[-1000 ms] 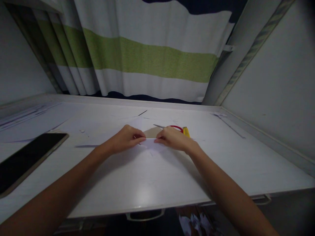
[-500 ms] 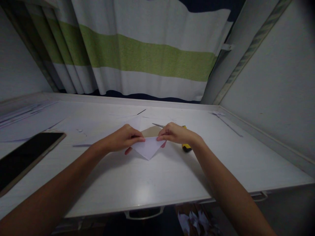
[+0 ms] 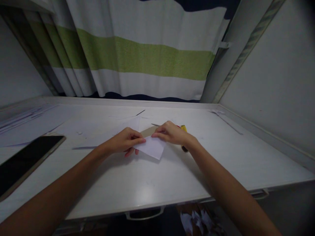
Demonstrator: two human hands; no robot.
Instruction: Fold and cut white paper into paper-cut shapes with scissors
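Note:
A small piece of white folded paper is held up between my two hands over the desk, one corner pointing down toward me. My left hand pinches its left side, thumb on top and fingers curled beneath. At the upper right edge, my right hand is closed on the same paper with thumb and fingertips. Just behind the paper lies a flat beige piece. A pointed metal blade tip sticks out past my right hand, which hides the rest. A yellow-and-black tool lies partly behind my right wrist.
A dark-screened phone lies at the left of the white desk. Paper sheets spread behind it. A thin dark stick lies near the back, and a paper-topped stick at the right. A striped curtain hangs behind.
The folded paper has turned, its lower corner swinging to the right. My right hand has shifted slightly left along its top edge, while my left hand keeps its pinch.

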